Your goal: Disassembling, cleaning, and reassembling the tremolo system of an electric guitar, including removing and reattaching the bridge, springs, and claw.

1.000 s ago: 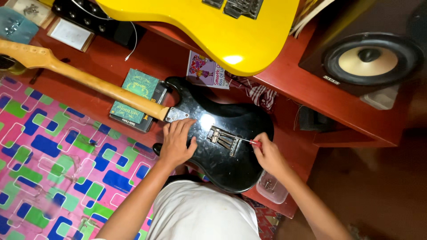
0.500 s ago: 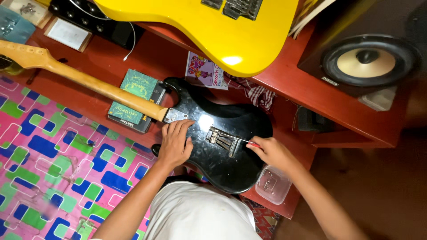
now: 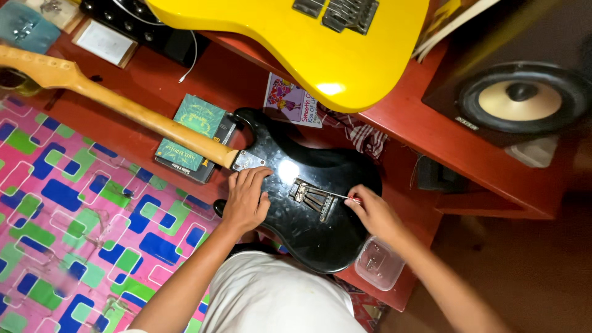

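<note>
The left hand (image 3: 245,198) lies flat, fingers spread, on the black guitar body (image 3: 308,203) near its neck joint. The right hand (image 3: 373,213) pinches a thin screwdriver (image 3: 338,195) whose tip meets the metal spring plate (image 3: 313,197). A clear plastic box (image 3: 378,264) sits by the desk's (image 3: 431,135) near edge.

The black guitar body (image 3: 308,209) is glossy and smooth, with a bare metal spring cavity (image 3: 313,197) and neck plate (image 3: 248,160). Its wooden neck (image 3: 123,108) looks satin. The small tub (image 3: 379,264) is clear plastic.

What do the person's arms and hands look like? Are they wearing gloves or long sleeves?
No gloves and no long sleeves. Both forearms are bare all the way down. The left hand and right hand are bare too, with no rings, watch or bracelets that I can see.
</note>
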